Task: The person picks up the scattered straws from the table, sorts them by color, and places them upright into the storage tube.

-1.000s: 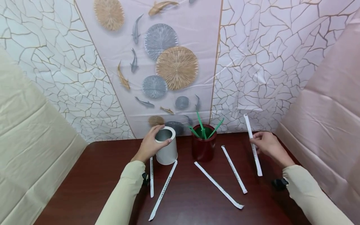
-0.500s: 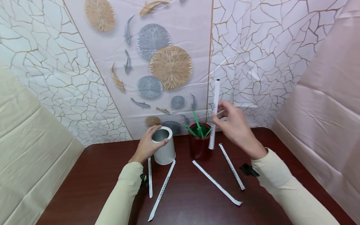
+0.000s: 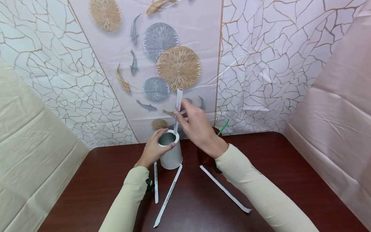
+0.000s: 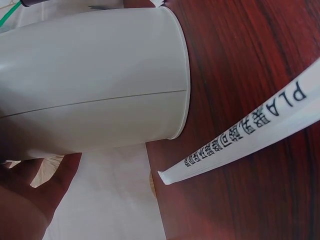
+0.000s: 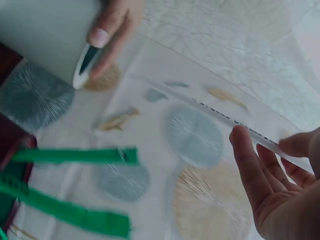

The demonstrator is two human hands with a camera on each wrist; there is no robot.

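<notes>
Left hand (image 3: 155, 146): gripping grey cup (image 3: 171, 158), mid-frame | right hand (image 3: 198, 124): pinching 1 white wrapped straw (image 3: 179, 96), near-upright, mid-frame, lower end near cup's rim, contact unclear | risk: misaligned tip might snag rim; low wrist might bump red cup (image 3: 204, 158)

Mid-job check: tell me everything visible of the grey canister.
The canister is a light grey cylinder, perhaps metal or plastic, with a pale rim, darker interior, thin lengthwise seam and narrow base lip. It stands upright, open end up, on the dark red table. The left hand's grip holds it near the top, thumb at the rim. A thin white strip overlaps the rim in the head view; contact is unclear.
</notes>
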